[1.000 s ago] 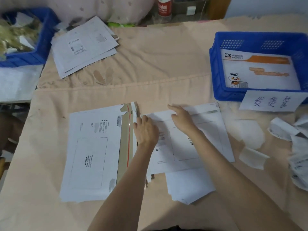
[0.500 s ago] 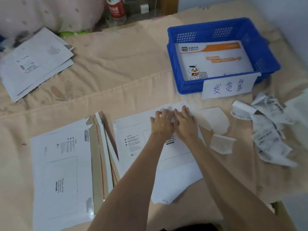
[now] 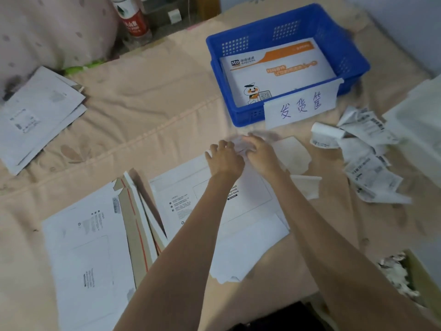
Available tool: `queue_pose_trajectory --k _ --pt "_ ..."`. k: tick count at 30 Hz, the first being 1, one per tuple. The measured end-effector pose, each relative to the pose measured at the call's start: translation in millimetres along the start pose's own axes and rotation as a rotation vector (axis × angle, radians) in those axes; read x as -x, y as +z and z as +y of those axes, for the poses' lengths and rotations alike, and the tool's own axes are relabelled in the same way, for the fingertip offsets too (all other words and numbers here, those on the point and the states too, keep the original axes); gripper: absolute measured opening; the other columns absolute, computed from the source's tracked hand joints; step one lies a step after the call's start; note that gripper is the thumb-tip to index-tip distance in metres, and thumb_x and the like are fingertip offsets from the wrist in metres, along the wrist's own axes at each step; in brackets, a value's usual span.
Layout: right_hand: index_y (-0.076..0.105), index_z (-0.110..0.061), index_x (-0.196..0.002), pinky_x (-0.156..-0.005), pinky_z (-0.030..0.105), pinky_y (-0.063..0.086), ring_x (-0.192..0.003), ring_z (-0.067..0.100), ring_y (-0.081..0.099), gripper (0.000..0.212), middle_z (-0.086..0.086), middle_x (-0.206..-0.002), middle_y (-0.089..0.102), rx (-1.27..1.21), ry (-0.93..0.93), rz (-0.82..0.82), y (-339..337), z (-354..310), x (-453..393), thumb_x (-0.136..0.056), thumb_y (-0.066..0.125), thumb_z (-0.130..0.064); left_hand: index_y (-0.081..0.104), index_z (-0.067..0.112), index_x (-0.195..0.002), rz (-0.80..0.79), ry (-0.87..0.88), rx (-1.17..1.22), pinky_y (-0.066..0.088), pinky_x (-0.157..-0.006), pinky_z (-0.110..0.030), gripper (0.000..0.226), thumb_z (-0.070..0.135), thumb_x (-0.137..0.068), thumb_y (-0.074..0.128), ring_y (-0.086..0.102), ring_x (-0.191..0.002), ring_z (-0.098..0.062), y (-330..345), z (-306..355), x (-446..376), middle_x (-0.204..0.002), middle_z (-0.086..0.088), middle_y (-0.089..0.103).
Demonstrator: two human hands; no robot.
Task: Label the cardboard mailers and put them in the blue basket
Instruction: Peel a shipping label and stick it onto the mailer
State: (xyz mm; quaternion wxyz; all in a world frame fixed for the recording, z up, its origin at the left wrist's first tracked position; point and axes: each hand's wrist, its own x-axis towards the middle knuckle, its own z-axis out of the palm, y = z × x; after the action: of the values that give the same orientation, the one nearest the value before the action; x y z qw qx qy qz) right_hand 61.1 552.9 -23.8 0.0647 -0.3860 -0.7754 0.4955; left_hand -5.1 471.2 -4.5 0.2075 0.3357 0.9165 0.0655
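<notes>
Cloth-covered table [image 3: 155, 111]: both hands have slid to the mailer's [image 3: 191, 199] far edge.

Motion blur smears the fingertips of the left hand [image 3: 224, 158] and right hand [image 3: 260, 151], so what they perhaps pinch at the mailer's [image 3: 188, 199] far edge cannot be told. Forearms hide the mailer's middle. The stack of mailers [image 3: 86, 259] runs off the bottom edge.

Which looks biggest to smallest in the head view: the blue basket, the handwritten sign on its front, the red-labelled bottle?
1. Blue basket, clearly largest.
2. Handwritten sign.
3. Red-labelled bottle, but it is cut off by the frame's top edge and stands farther away, so unsure.
</notes>
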Motion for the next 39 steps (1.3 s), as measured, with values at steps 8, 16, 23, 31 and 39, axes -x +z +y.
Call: queue_pose_trajectory --k 8,16,23,31,39 --pt "0.068 -0.001 -0.096 -0.083 0.03 0.04 -0.101 0.029 0.055 0.021 0.014 -0.106 0.058 0.054 0.14 0.718 -98 74 62 -0.081 0.054 0.001 0.063 0.007 -0.106 -0.465 -0.144 1.057 0.046 -0.062 -0.018 0.018 0.015 -0.094 0.053 0.061 -0.072 -0.014 20 108 34 -0.095 -0.007 0.067" --pt "0.071 -0.012 -0.093 -0.082 0.045 0.046 -0.103 0.037 0.057 0.052 0.015 -0.107 0.063 0.377 0.483 0.673 -138 159 118 -0.071 0.072 -0.059 0.049 0.006 -0.125 -0.567 -0.187 1.066 0.041 -0.057 -0.02 0.031 0.008 -0.094 0.051 0.056 -0.067 -0.012 86 183 58 -0.097 -0.006 0.059" --pt "0.066 -0.018 -0.075 -0.083 0.036 0.027 -0.1 0.027 0.053 0.058 -0.002 -0.086 0.064 0.409 0.397 0.693 -150 168 123 -0.069 0.047 -0.073 0.067 0.023 -0.09 -0.413 -0.047 0.983 0.044 -0.072 -0.023 0.021 0.006 -0.089 0.055 0.058 -0.077 -0.011 107 198 65 -0.086 0.0 0.067" --pt "0.068 -0.011 -0.079 -0.087 0.039 0.028 -0.102 0.032 0.052 0.075 0.008 -0.09 0.062 0.461 0.325 0.628 -160 173 123 -0.067 0.029 -0.074 0.063 0.009 -0.099 -0.443 -0.173 1.085 0.045 -0.057 -0.018 0.016 0.002 -0.088 0.053 0.057 -0.074 -0.016 113 211 65 -0.091 -0.007 0.064" --pt "0.067 -0.007 -0.098 -0.099 0.04 0.025 -0.123 0.029 0.041 0.094 0.011 -0.114 0.06 0.472 0.341 0.575 -171 153 132 -0.058 0.0 -0.06 0.062 0.005 -0.104 -0.391 -0.214 1.051 0.045 -0.061 -0.019 0.015 0.007 -0.092 0.053 0.06 -0.069 -0.01 110 201 68 -0.095 -0.006 0.063"
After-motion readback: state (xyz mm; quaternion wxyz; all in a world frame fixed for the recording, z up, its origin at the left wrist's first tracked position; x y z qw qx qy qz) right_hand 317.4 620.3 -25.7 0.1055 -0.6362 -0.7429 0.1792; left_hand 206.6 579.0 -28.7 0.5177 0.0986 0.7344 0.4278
